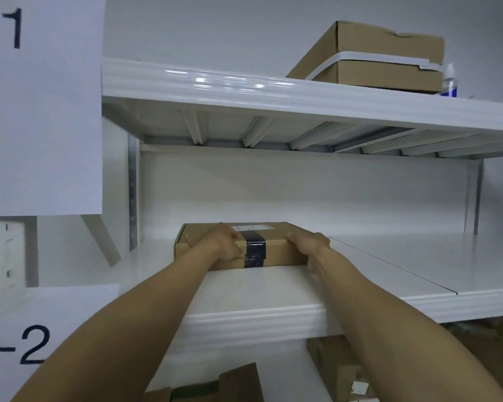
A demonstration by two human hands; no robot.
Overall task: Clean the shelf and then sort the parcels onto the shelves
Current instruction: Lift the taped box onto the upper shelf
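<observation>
A flat brown cardboard parcel [276, 250] with a dark tape band and a white label lies on the white middle shelf [375, 274], near its left end. My left hand [219, 242] grips the parcel's front left part, fingers curled over its top edge. My right hand [310, 242] holds the parcel's right front corner, fingers wrapped round the edge. Both forearms reach in from the lower part of the view.
On the upper shelf [244, 88] stands a bigger cardboard box [375, 56] strapped with white tape, a small spray bottle [449, 82] beside it. Paper signs reading "-1" [41, 105] and "-2" [35, 329] hang at left. More parcels [340, 369] lie below the middle shelf.
</observation>
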